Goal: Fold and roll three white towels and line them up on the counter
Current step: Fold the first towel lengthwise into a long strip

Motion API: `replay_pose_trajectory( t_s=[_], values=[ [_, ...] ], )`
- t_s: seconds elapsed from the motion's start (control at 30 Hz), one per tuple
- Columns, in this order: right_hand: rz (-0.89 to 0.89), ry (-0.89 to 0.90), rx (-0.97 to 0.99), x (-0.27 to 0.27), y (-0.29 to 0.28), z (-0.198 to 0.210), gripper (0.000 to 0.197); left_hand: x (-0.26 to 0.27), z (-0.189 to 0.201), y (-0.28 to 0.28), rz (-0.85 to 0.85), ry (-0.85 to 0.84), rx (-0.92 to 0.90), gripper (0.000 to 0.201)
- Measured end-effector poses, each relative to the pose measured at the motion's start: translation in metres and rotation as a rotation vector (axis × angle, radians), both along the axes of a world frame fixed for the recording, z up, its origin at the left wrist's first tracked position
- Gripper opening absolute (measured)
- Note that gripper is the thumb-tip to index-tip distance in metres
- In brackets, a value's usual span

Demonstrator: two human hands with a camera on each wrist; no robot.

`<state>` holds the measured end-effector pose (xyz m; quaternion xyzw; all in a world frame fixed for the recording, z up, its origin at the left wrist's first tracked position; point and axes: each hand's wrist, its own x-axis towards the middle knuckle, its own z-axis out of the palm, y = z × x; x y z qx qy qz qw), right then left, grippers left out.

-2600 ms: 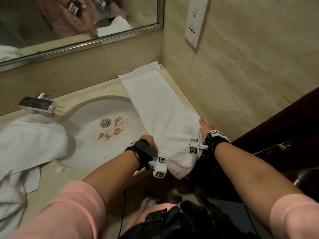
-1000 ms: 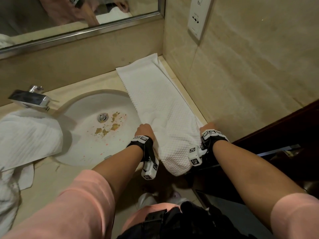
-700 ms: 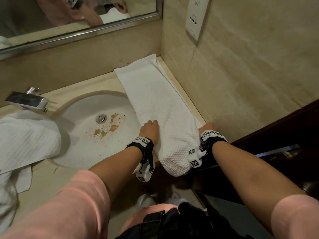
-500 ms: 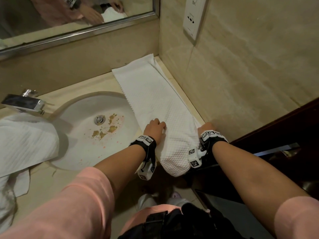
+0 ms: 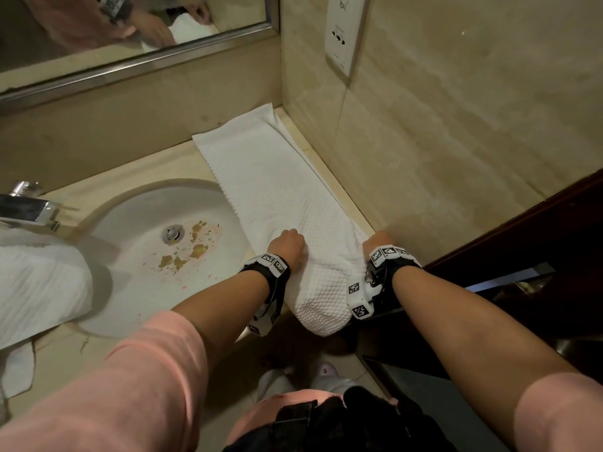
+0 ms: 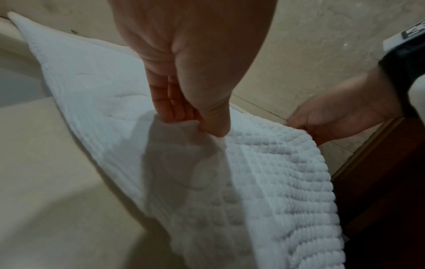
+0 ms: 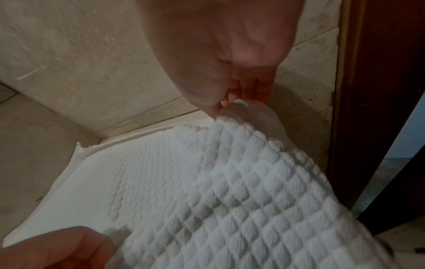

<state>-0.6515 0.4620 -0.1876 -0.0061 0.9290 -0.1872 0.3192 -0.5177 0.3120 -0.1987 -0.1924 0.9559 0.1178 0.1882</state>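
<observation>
A white waffle-weave towel (image 5: pixel 277 197) lies folded into a long strip on the counter, running from the back corner to the front edge, where its near end (image 5: pixel 326 308) hangs over. My left hand (image 5: pixel 287 244) pinches the strip's left edge between thumb and fingers, seen in the left wrist view as a gathered fold (image 6: pixel 188 127). My right hand (image 5: pixel 378 241) pinches the right edge by the wall, with a tuft of towel (image 7: pixel 236 107) between thumb and fingers. More white towels (image 5: pixel 36 288) lie heaped at the far left.
A white sink basin (image 5: pixel 137 256) with brown and pink stains lies left of the strip, a chrome tap (image 5: pixel 26 207) behind it. A tiled wall (image 5: pixel 424 141) with a socket closes the right side. A dark wooden frame (image 5: pixel 522 230) stands at the right.
My left hand moved from under the hanging end up onto the strip and now pinches its left edge. The right hand stayed at the right edge. The view shifted slightly.
</observation>
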Motion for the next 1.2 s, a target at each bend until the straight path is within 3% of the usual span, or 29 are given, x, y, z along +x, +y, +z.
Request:
replay_pose_trajectory(
  t_s=[0.13, 0.2, 0.27, 0.33, 0.43, 0.6, 0.9, 1.07, 1.2],
  values=[
    [0.118, 0.013, 0.125, 0.003, -0.001, 0.006, 0.023, 0.000, 0.007, -0.003, -0.109, 0.023, -0.104, 0.024],
    [0.188, 0.003, 0.097, 0.010, -0.003, 0.008, 0.028, 0.002, 0.009, -0.004, -0.133, 0.011, -0.128, 0.025],
    [0.324, 0.113, 0.180, 0.011, -0.001, 0.007, 0.031, 0.004, 0.009, -0.006, -0.132, 0.004, -0.125, 0.026],
    [0.111, 0.112, 0.069, 0.009, -0.002, 0.000, 0.032, 0.007, 0.008, -0.006, -0.117, 0.006, -0.106, 0.027],
    [0.018, 0.163, 0.015, 0.009, 0.000, -0.010, 0.041, 0.010, 0.003, -0.005, -0.083, 0.018, -0.072, 0.028],
    [0.031, 0.366, 0.153, 0.015, -0.001, -0.019, 0.030, 0.014, -0.005, -0.002, -0.060, 0.073, -0.067, 0.028],
    [0.179, 0.414, 0.223, 0.017, 0.004, -0.021, 0.027, 0.022, -0.011, -0.007, -0.027, 0.194, 0.053, 0.022],
    [0.375, 0.452, 0.334, 0.016, 0.012, -0.018, 0.030, 0.035, -0.013, -0.017, 0.269, 0.401, 0.417, 0.021],
    [0.281, 0.550, 0.262, 0.029, 0.018, -0.034, 0.027, 0.052, -0.009, -0.024, 0.631, 0.523, 0.445, 0.016]
  ],
)
